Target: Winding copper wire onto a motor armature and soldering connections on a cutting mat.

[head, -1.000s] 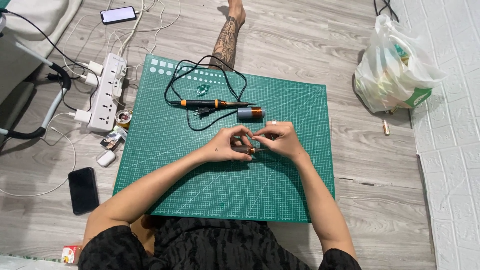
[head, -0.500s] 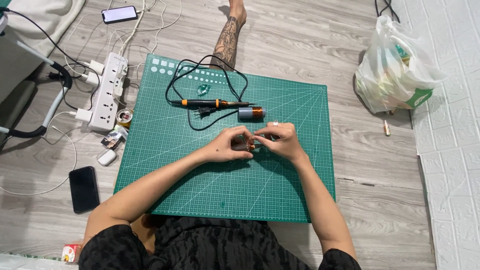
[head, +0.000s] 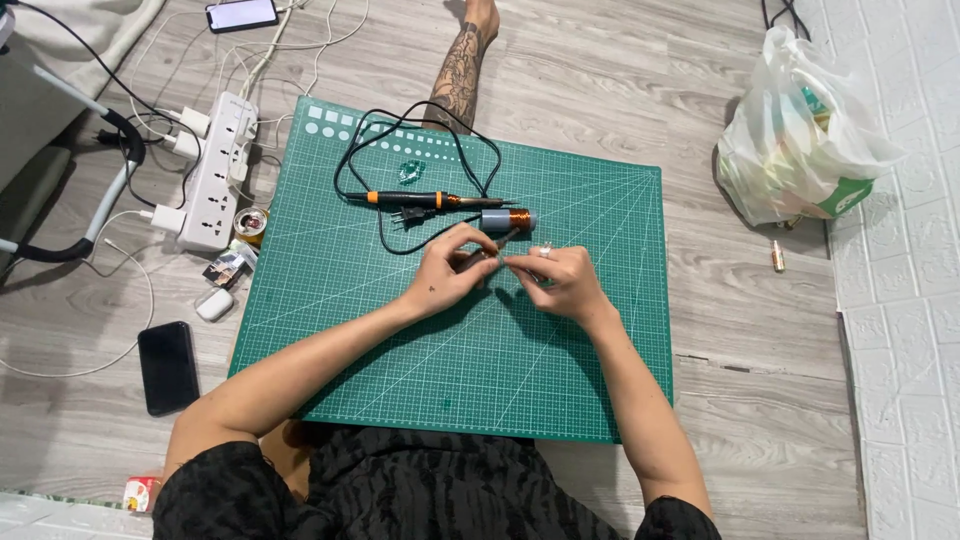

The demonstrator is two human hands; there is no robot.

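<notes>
Between the fingertips of both hands, over the middle of the green cutting mat (head: 400, 340), sits a small thin part, perhaps a piece of wire or a slim pin; it is too small to tell for sure. The left hand (head: 447, 275) has its fingers pinched narrow around the left end of this thin part (head: 497, 260), and the right hand (head: 562, 280) has its fingers closed narrow on the other end, with a ring showing on one finger. The two hands almost touch each other.

Just beyond the fingers lies a small grey spool wound with copper wire (head: 507, 219), close to the thumbs but apart from them. A little further from the fingers rests a soldering iron (head: 420, 199) with an orange and black handle, and its black cable (head: 420, 150) loops away toward the top of the mat. To the left of the left-hand fingers, off the mat, stands a white power strip (head: 215, 170), and a black phone (head: 167, 367) lies on the wooden floor. Far to the right of the right-hand fingers sits a white plastic bag (head: 800, 140).

I judge the held part very light and easy to bend, also a bit slippery. It is best gripped near its ends with fingertip pads and gentle pressure only.
</notes>
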